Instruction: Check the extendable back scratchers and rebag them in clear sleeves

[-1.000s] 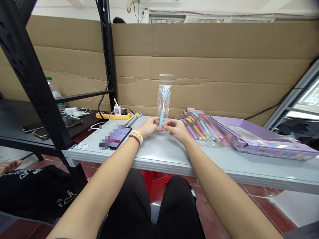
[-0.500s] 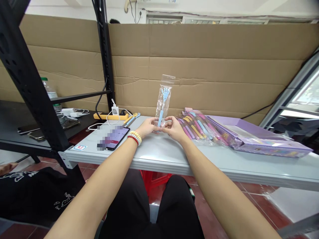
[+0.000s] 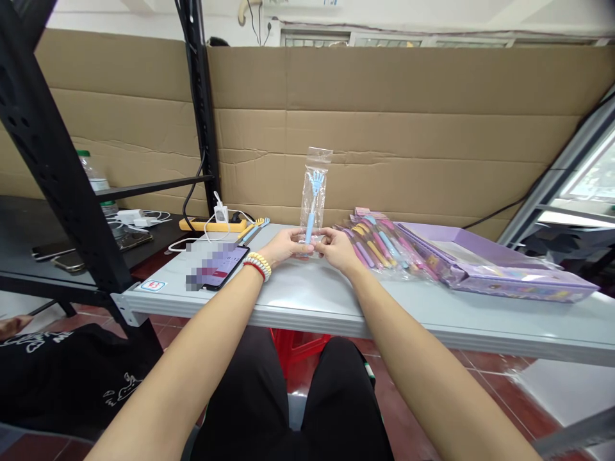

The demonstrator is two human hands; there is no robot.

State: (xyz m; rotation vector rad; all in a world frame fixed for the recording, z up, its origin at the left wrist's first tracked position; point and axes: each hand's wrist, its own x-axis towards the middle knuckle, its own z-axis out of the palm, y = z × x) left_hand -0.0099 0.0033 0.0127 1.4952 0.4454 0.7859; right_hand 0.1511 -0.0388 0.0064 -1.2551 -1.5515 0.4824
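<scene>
A small light-blue back scratcher with a hand-shaped head stands almost upright inside a clear plastic bag, its head pointing up. My left hand is closed on the lower end of the bagged handle, thumb and fingers pinching it. On the other side, my right hand pinches the bag's bottom corner with its fingertips; the other fingers are curled and partly hidden. Right of my hands lies a pile of bagged back scratchers in purple, yellow, blue and pink. Two unbagged ones, yellow and blue, lie behind my left hand.
A phone lies left on the grey tabletop. Behind it are a yellow power strip and white cables. An open purple box sits at the right. Cardboard walls the back; a black post rises left.
The bagged back scratcher has tipped slightly left, closer to upright. My right fingers have drawn together at the bag's bottom corner, while my left hand keeps its grip.
</scene>
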